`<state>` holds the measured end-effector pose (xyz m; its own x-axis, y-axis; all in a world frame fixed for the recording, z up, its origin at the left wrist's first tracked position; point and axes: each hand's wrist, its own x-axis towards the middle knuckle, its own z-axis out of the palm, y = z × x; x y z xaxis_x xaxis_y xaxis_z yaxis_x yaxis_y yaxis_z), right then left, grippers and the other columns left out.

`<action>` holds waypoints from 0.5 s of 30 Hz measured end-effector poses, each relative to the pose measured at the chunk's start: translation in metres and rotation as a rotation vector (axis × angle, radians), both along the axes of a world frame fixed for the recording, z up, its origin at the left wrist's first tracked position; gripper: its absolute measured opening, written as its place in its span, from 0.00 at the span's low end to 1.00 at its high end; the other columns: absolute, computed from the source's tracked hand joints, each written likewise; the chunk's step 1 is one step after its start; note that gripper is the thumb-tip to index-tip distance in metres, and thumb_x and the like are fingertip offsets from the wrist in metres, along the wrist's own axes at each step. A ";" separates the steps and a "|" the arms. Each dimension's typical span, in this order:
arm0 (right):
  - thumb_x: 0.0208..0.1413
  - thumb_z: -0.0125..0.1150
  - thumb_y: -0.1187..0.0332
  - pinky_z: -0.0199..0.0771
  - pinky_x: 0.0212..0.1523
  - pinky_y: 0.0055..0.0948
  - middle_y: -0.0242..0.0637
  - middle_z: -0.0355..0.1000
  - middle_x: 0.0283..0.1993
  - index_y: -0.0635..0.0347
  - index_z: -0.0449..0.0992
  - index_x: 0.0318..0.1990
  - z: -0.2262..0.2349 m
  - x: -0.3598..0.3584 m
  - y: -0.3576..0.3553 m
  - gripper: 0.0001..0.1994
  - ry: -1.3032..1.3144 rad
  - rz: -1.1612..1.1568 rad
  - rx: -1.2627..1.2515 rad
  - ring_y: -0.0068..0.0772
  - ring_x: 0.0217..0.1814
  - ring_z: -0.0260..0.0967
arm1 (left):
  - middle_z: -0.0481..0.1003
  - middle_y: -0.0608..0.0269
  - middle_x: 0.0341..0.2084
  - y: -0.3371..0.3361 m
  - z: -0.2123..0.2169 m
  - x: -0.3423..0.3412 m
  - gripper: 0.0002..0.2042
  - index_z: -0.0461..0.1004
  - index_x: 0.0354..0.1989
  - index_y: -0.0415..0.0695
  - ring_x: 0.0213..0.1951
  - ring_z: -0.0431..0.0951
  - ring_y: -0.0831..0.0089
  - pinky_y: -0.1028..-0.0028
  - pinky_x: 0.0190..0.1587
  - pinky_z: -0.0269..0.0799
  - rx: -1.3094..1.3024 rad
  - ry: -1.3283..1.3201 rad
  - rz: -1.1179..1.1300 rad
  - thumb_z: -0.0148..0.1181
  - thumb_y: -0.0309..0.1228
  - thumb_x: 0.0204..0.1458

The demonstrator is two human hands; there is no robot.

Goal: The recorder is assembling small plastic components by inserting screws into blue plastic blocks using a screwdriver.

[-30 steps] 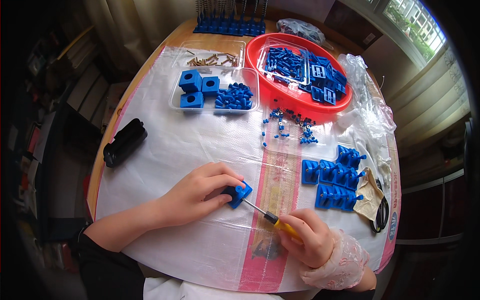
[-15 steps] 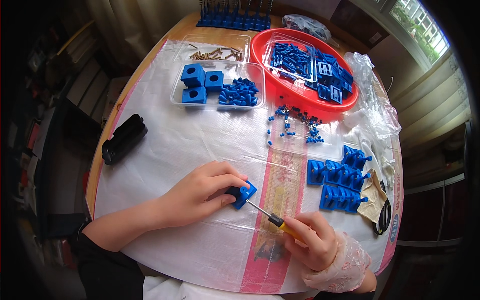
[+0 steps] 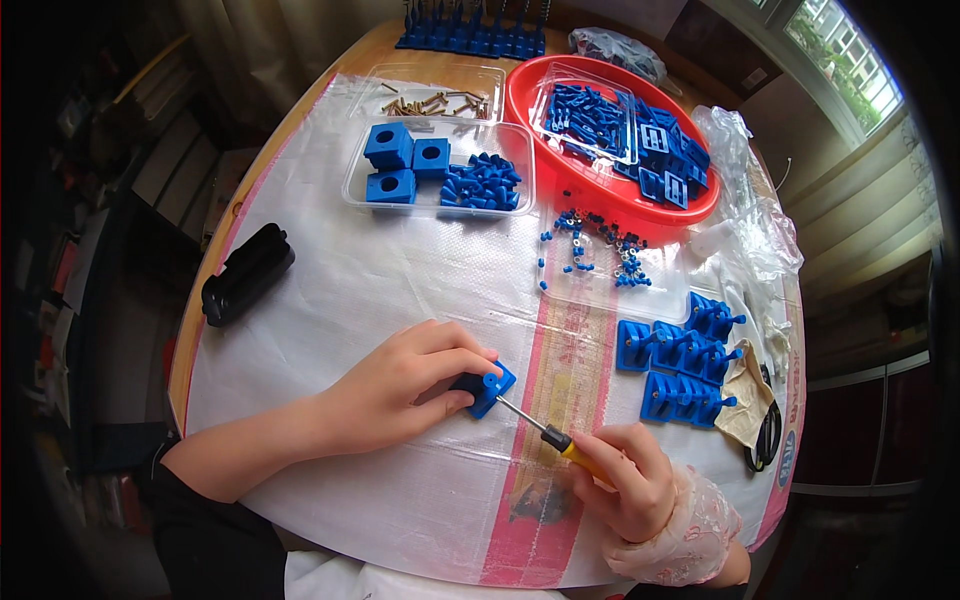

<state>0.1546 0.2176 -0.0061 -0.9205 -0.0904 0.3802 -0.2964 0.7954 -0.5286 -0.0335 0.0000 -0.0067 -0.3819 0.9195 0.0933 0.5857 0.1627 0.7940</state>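
Observation:
My left hand (image 3: 415, 385) grips a small blue plastic part (image 3: 490, 388) with a square base, low on the white woven sheet (image 3: 370, 300). Between thumb and fingers, one side of that part is hidden. My right hand (image 3: 630, 485) is closed around the yellow and black handle of a screwdriver (image 3: 551, 436). The screwdriver's metal shaft slants up to the left, and its tip meets the lower right side of the blue part. Whether the tip sits in a screw is too small to tell.
Blue assembled pieces (image 3: 680, 350) stand in rows at right, beside a cloth (image 3: 745, 390). Ahead are a clear box (image 3: 350, 190) of blue blocks and pegs, a tray of screws (image 3: 435, 103), a lid (image 3: 660, 300) with tiny parts, and a red basin (image 3: 520, 110). A black case (image 3: 248, 275) lies left.
Both hands, the blue part and the screwdriver keep nearly the same pose. The whole view has shifted very slightly.

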 end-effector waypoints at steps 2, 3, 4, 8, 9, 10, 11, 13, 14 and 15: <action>0.42 0.69 0.80 0.74 0.28 0.29 0.44 0.72 0.38 0.68 0.76 0.47 0.000 -0.001 -0.001 0.20 -0.008 0.005 0.002 0.37 0.32 0.72 | 0.74 0.59 0.46 0.000 0.000 0.000 0.17 0.76 0.48 0.45 0.50 0.72 0.62 0.67 0.55 0.65 0.002 -0.017 0.008 0.63 0.19 0.48; 0.43 0.69 0.80 0.74 0.29 0.29 0.44 0.72 0.38 0.68 0.76 0.47 0.001 -0.002 -0.001 0.20 -0.011 0.007 0.003 0.38 0.33 0.72 | 0.74 0.59 0.46 0.000 0.001 0.000 0.17 0.76 0.48 0.45 0.50 0.72 0.62 0.67 0.55 0.65 0.003 -0.024 0.012 0.63 0.19 0.48; 0.44 0.68 0.80 0.74 0.30 0.30 0.44 0.72 0.38 0.68 0.75 0.47 0.001 -0.002 -0.001 0.19 -0.034 0.003 -0.020 0.39 0.33 0.73 | 0.74 0.59 0.46 0.000 0.000 0.000 0.17 0.76 0.47 0.45 0.50 0.72 0.63 0.67 0.55 0.66 0.005 -0.018 0.015 0.64 0.19 0.47; 0.48 0.67 0.79 0.75 0.33 0.31 0.45 0.72 0.39 0.68 0.75 0.47 0.002 -0.002 -0.002 0.17 -0.119 -0.005 -0.107 0.41 0.34 0.75 | 0.75 0.60 0.45 0.000 -0.001 -0.001 0.18 0.77 0.46 0.45 0.49 0.73 0.63 0.68 0.54 0.66 0.030 -0.004 0.020 0.65 0.18 0.46; 0.48 0.67 0.79 0.75 0.34 0.31 0.45 0.73 0.39 0.68 0.75 0.47 0.003 -0.002 -0.002 0.16 -0.138 -0.006 -0.124 0.41 0.35 0.75 | 0.75 0.60 0.44 0.000 -0.001 -0.001 0.18 0.77 0.46 0.45 0.49 0.73 0.63 0.68 0.53 0.66 0.043 -0.004 0.018 0.65 0.18 0.45; 0.49 0.66 0.79 0.75 0.34 0.31 0.45 0.73 0.39 0.68 0.75 0.47 0.003 -0.003 0.000 0.16 -0.150 0.000 -0.156 0.42 0.35 0.75 | 0.75 0.60 0.44 0.001 -0.001 -0.001 0.18 0.77 0.46 0.45 0.48 0.73 0.63 0.68 0.53 0.67 0.046 -0.003 0.017 0.65 0.18 0.45; 0.49 0.66 0.79 0.75 0.34 0.31 0.46 0.73 0.38 0.68 0.75 0.46 0.004 -0.006 0.002 0.15 -0.161 0.006 -0.188 0.42 0.35 0.75 | 0.75 0.60 0.44 0.001 -0.001 -0.002 0.18 0.77 0.46 0.45 0.48 0.73 0.64 0.68 0.53 0.67 0.049 -0.002 0.016 0.66 0.18 0.45; 0.49 0.66 0.78 0.75 0.35 0.30 0.46 0.73 0.38 0.68 0.75 0.46 0.005 -0.009 0.006 0.15 -0.209 0.014 -0.265 0.42 0.34 0.75 | 0.75 0.60 0.43 0.001 -0.001 -0.002 0.18 0.78 0.46 0.45 0.48 0.73 0.64 0.68 0.52 0.67 0.051 0.000 0.018 0.66 0.18 0.44; 0.50 0.66 0.78 0.75 0.35 0.29 0.46 0.74 0.37 0.68 0.75 0.46 0.005 -0.010 0.008 0.15 -0.244 0.014 -0.309 0.42 0.34 0.75 | 0.75 0.60 0.43 0.001 -0.001 -0.002 0.18 0.78 0.46 0.45 0.48 0.73 0.64 0.68 0.52 0.67 0.051 -0.001 0.019 0.66 0.18 0.44; 0.50 0.66 0.78 0.75 0.35 0.29 0.47 0.74 0.37 0.68 0.75 0.46 0.005 -0.010 0.009 0.14 -0.281 0.012 -0.352 0.42 0.34 0.75 | 0.75 0.60 0.43 0.001 -0.002 -0.002 0.18 0.78 0.46 0.45 0.48 0.73 0.64 0.68 0.52 0.67 0.053 -0.002 0.018 0.66 0.18 0.44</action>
